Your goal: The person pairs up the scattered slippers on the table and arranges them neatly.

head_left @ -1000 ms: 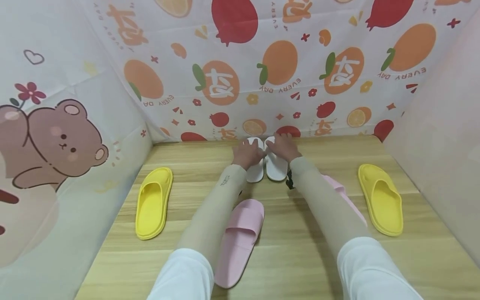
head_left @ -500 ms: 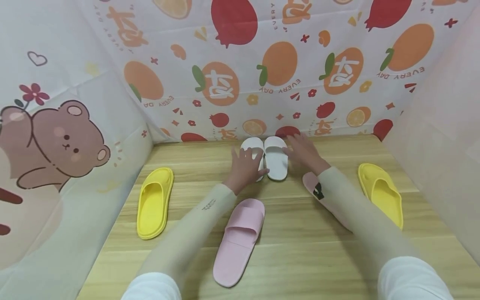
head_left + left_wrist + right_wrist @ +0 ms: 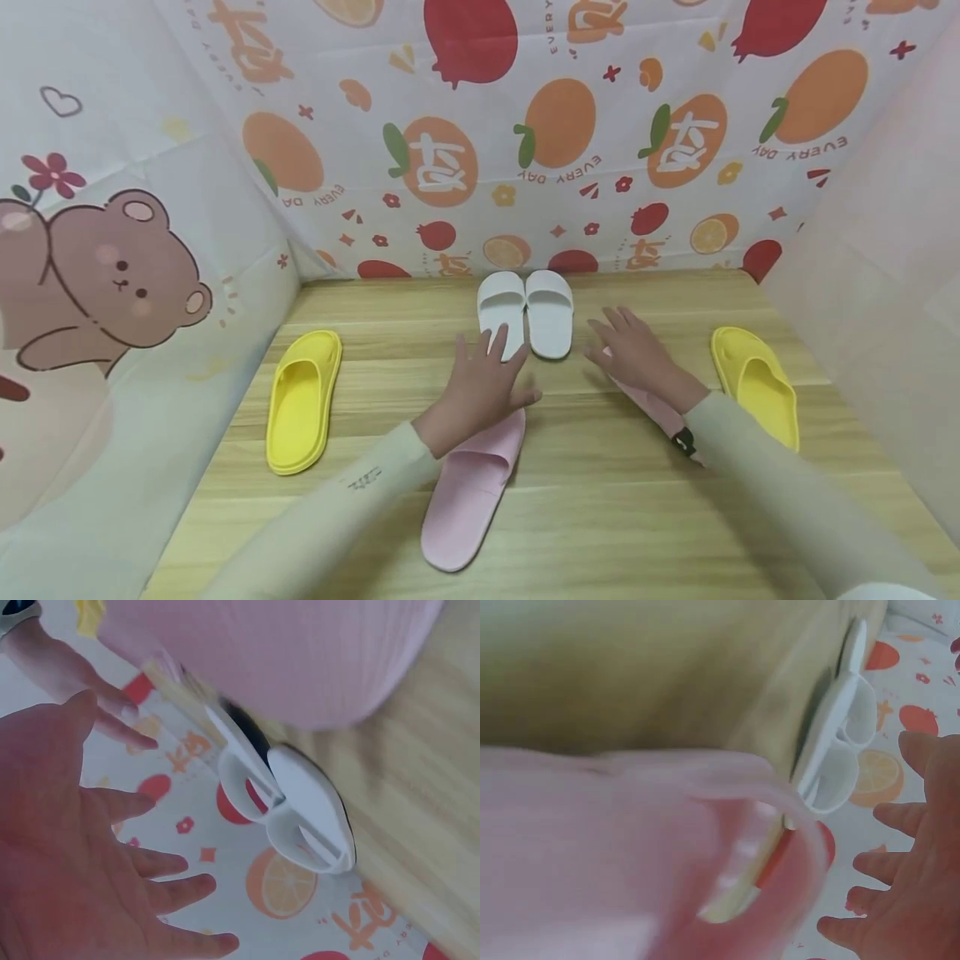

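Two white slippers (image 3: 550,321) stand side by side against the back wall, toes to the wall. My left hand (image 3: 480,392), fingers spread, hovers over the toe of a pink slipper (image 3: 467,508) and just short of the left white one. Above the other pink slipper (image 3: 652,408), my right hand (image 3: 637,354) also has its fingers straight and holds nothing. That slipper is partly covered by the hand and sleeve. In the left wrist view the left palm (image 3: 67,847) is bare, and in the right wrist view the right hand (image 3: 915,862) is apart from the pink slipper.
A yellow slipper (image 3: 303,404) lies near the left wall, another yellow slipper (image 3: 761,392) near the right wall. All rest on a wood-grain surface (image 3: 585,517). A fruit-print cloth (image 3: 337,233) hangs behind, and a bear-print cloth (image 3: 67,417) lines the left side.
Both hands have let go of the white slippers and drawn back toward me, moving apart. The left now hangs over one pink slipper, the right over the other. The white slippers stay against the wall.
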Available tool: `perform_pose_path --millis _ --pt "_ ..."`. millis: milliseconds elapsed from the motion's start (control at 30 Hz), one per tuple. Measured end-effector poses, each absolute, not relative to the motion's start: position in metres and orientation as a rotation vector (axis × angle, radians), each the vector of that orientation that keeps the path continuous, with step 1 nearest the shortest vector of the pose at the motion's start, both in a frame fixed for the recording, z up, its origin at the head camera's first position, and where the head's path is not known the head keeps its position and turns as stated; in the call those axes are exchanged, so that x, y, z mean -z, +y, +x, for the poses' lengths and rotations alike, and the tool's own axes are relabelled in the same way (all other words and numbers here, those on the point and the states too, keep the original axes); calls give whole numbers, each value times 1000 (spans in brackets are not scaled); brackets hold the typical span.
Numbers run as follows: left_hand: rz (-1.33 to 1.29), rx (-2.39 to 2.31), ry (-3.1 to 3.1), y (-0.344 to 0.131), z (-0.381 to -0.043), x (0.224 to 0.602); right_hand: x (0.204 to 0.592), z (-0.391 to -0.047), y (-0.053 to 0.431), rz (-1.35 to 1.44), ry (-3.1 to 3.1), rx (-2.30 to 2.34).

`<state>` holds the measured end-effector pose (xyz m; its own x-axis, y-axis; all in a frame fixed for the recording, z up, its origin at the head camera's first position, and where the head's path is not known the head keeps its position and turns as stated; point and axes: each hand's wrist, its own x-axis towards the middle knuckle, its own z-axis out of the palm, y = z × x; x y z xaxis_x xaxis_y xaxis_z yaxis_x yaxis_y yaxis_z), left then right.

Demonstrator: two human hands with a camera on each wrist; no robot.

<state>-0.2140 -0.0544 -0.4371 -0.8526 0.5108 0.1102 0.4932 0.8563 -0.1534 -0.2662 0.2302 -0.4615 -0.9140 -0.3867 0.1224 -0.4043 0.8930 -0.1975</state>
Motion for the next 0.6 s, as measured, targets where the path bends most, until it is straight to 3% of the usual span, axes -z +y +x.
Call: perform_pose_path --millis 267,600 --pt "-737 196 -3112 -63 -173 449 487 -241 256 903 -2599 -108" --pt "-718 434 -3031 -77 -142 468 504 -217 285 712 -2757 -417"
